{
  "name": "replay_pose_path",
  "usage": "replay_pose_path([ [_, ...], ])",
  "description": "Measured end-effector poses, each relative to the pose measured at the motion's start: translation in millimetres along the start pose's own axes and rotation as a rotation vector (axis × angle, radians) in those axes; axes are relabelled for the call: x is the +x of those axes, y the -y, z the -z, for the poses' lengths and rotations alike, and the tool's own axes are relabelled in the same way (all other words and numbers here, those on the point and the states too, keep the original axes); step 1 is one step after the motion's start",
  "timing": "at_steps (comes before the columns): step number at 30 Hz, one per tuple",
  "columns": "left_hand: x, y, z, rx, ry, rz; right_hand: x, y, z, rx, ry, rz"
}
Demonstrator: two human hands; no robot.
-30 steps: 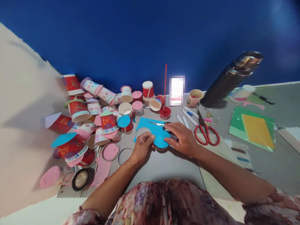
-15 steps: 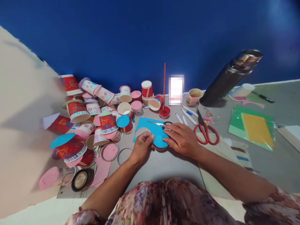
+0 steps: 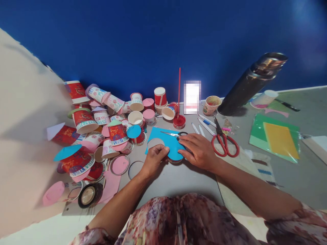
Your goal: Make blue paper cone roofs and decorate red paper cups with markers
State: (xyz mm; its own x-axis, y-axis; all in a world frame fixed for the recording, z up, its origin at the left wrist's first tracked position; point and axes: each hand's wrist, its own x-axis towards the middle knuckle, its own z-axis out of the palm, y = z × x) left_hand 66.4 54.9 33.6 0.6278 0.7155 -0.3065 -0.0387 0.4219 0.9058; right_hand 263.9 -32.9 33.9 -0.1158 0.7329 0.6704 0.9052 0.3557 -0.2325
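A round blue paper disc (image 3: 175, 151) lies over a low round container or cup (image 3: 175, 161), whose patterned rim shows only at the near edge. My left hand (image 3: 156, 156) is closed, thumb and fingers pinching the disc's left edge. My right hand (image 3: 198, 149) lies with fingers spread, its thumb and fingertips touching the disc's right side. Behind the disc sits a blue paper sheet (image 3: 154, 132) with a round hole cut in it. Small scissors (image 3: 170, 134) rest on the sheet, their dark handles partly under my right fingers.
Decorated paper cups (image 3: 119, 134) crowd the left side. At the back stand a red paint pot (image 3: 179, 121) with a brush and a stained cup (image 3: 212, 104). Red-handled scissors (image 3: 224, 143), markers (image 3: 206, 126), a black flask (image 3: 245, 88) and packed coloured paper (image 3: 274, 139) are to the right.
My left hand has shifted very slightly along the disc's left edge. Otherwise the hands and objects look almost the same.
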Motion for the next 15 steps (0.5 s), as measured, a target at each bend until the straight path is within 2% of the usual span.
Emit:
replay_pose_path([
  [15, -4, -11, 6.2, 0.066, 0.067, 0.112, 0, 0, 0, 0.061, 0.023, -0.018],
])
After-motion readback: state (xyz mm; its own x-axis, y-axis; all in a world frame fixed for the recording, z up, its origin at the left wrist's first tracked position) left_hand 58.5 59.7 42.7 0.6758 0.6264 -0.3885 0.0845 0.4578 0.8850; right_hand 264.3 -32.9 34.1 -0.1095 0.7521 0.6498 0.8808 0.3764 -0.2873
